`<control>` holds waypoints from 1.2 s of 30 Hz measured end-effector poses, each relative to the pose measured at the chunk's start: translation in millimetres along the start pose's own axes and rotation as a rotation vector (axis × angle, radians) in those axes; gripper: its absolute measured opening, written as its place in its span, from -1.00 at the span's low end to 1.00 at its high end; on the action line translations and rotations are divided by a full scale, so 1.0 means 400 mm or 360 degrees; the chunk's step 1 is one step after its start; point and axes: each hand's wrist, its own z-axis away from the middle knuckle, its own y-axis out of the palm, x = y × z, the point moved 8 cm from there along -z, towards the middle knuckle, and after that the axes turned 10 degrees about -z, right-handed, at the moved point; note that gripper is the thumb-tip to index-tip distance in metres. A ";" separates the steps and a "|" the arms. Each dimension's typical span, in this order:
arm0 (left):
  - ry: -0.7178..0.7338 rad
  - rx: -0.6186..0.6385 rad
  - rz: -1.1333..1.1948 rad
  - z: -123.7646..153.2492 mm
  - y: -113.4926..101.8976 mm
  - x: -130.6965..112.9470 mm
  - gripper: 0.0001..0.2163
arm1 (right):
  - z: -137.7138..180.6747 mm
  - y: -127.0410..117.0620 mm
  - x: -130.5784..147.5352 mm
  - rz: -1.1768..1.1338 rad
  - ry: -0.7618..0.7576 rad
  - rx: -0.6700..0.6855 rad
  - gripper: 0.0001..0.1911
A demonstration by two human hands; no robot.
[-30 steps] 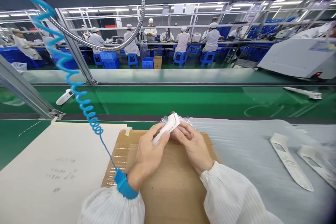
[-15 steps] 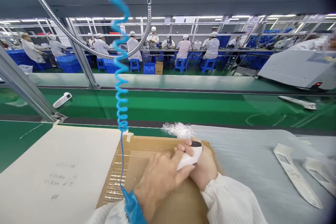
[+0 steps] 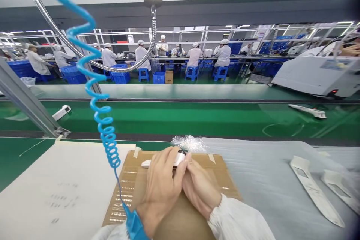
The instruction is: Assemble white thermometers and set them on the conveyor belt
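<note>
On my feed the left hand (image 3: 163,176) wraps over a slim white plastic device (image 3: 179,160) with a dark end, near the far edge of the flat brown cardboard sheet (image 3: 221,174), while the right hand (image 3: 201,186) pinches that end, I judge to stop it turning.

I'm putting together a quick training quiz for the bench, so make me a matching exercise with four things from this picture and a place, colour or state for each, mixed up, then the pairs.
Things
1. Handheld device
2. Coiled cord
3. Clear plastic
4. Cardboard

Descriptions
A. Crumpled, lying beyond both hands
B. Brown, beneath the left hand and right hand
C. White with a dark end, partly covered by the left hand
D. Blue, running down to the wristband

Pairs: 1-C, 2-D, 3-A, 4-B
</note>
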 end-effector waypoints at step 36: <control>-0.1218 0.0476 0.1643 -0.177 0.004 0.337 -0.80 | -0.035 -0.091 0.074 0.0130 -0.0051 -0.0288 -0.59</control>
